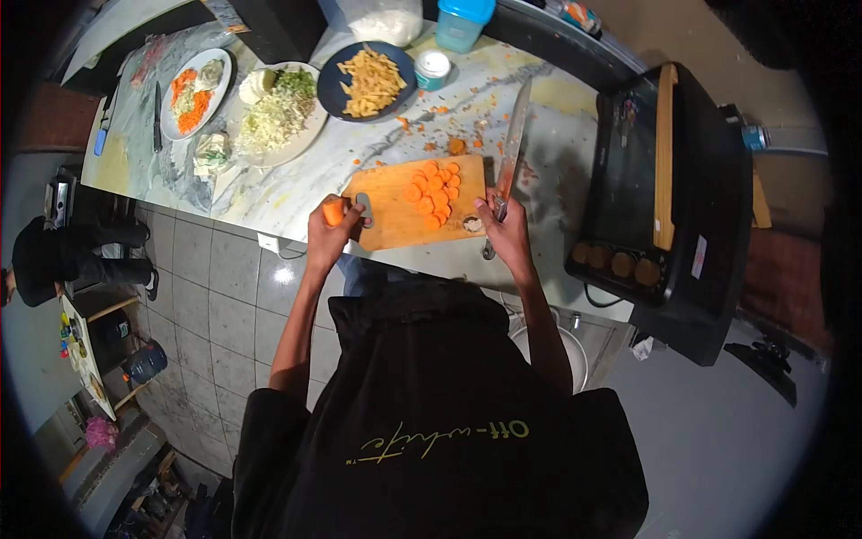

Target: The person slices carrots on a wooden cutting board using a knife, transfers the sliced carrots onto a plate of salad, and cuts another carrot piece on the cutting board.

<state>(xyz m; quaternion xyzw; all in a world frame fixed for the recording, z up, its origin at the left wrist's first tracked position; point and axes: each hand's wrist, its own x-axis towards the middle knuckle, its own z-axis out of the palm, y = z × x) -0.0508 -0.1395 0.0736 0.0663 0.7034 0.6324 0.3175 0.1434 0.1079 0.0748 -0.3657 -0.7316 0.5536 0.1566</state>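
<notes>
My left hand (329,237) is closed around a carrot piece (334,212) at the left end of the wooden cutting board (386,225), beside the board's grey-rimmed handle slot (364,208). On the board lies a loose heap of round carrot slices (435,190). My right hand (507,232) grips a large knife (514,144) by its handle at the board's right edge, with the long blade pointing away from me. The right thumb lies close to the board's corner; whether it presses on the board I cannot tell.
Behind the board stand a dark plate of cut yellowish strips (366,83), a plate of chopped cabbage and greens (278,117), and an oval plate of diced vegetables (197,94). A white-lidded jar (432,69) is near scattered scraps. A black toaster oven (664,180) occupies the right.
</notes>
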